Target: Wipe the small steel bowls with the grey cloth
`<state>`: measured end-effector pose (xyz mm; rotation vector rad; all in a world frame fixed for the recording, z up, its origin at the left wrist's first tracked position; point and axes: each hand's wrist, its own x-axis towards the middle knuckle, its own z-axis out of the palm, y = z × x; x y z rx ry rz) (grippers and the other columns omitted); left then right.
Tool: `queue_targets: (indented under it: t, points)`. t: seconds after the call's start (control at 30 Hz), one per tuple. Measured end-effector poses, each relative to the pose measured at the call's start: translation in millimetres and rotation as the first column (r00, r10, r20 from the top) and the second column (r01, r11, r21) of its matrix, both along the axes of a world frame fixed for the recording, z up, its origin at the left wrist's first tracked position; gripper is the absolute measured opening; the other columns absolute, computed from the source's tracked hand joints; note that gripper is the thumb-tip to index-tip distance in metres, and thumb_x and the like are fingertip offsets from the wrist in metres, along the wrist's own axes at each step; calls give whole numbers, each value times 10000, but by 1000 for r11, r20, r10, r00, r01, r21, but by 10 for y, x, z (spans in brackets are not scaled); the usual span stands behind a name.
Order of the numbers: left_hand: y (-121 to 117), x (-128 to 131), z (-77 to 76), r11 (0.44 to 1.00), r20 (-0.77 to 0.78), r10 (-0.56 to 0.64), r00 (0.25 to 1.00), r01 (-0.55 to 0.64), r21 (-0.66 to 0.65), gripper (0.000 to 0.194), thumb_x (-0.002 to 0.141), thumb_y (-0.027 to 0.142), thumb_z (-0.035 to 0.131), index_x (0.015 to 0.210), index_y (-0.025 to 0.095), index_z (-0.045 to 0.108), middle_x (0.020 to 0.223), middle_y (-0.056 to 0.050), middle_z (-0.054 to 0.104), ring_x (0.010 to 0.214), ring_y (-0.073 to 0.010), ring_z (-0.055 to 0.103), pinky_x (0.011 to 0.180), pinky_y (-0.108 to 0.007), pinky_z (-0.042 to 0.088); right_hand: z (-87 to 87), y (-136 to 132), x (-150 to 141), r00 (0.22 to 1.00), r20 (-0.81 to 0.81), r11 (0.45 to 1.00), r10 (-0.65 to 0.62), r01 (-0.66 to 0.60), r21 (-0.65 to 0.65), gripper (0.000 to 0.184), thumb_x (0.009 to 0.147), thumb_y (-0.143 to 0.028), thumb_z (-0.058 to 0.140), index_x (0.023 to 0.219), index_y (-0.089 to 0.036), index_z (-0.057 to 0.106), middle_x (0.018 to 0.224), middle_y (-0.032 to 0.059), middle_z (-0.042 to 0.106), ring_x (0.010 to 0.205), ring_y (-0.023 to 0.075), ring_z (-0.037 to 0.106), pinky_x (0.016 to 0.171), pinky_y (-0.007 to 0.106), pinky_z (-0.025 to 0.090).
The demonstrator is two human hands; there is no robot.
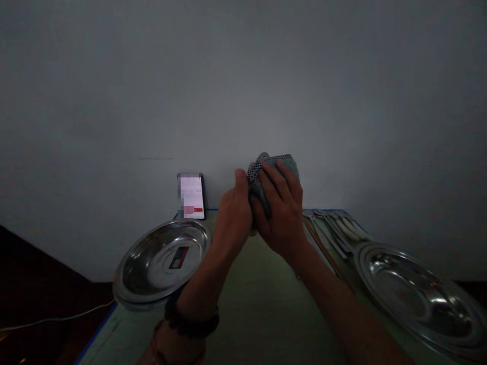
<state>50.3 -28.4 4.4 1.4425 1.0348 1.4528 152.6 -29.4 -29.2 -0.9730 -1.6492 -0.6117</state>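
Note:
In front of the wall, my two hands are raised together above the table's middle. My right hand (280, 208) is closed over a grey-green cloth (291, 163) with a black-and-white checked edge, its fingers pressing the fabric. Out of the cloth's top pokes the rounded shiny tip of a metal utensil (263, 156); most of it is covered, so its exact kind cannot be made out. My left hand (234, 215) is closed beside the cloth, thumb up, apparently around the utensil's lower part. A small pale end shows below that hand.
A steel basin (129, 263) with a dark label inside stands at left. Behind it, a lit phone (193, 195) leans on the wall. Several utensils (331, 230), some pale-handled, lie at right beside another steel basin (395, 294). A white cable (68, 318) hangs off left.

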Motion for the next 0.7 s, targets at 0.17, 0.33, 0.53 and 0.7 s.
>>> queue_targets:
  t: [0.17,0.33,0.53,0.7]
  points:
    - [-69,-5,22,953,-264,153,952,-72,295,555,885,571,427,483,188,417,509,5,528,494,-101,433,476,-248,322,2,71,47,946,-243,959,215,-251,-130,440,956,-324,374,1356,-162,460,1404,112,504,1334,207,411,1136,455,308]
    - [-4,-127,60,972,-258,32,966,31,234,526,859,564,482,496,184,485,464,23,493,436,-83,413,422,-224,305,17,178,221,757,-586,867,289,-467,-177,431,960,-443,339,1199,-183,586,1235,98,622,1179,208,545,1055,439,391]
    - [172,-300,63,997,219,80,973,-77,-23,455,740,600,627,550,199,529,442,38,501,388,-82,439,365,-197,342,-77,323,326,706,-684,891,186,-414,-185,483,952,-524,331,1098,-193,649,1076,73,698,1062,206,613,982,426,444]
    - [249,-247,61,982,632,146,761,-32,-188,281,854,451,563,751,202,641,677,-14,688,701,-148,672,646,-227,539,-228,393,183,786,-602,928,141,-317,-196,514,987,-464,221,1340,-203,489,1317,104,583,1265,210,506,1038,465,414]
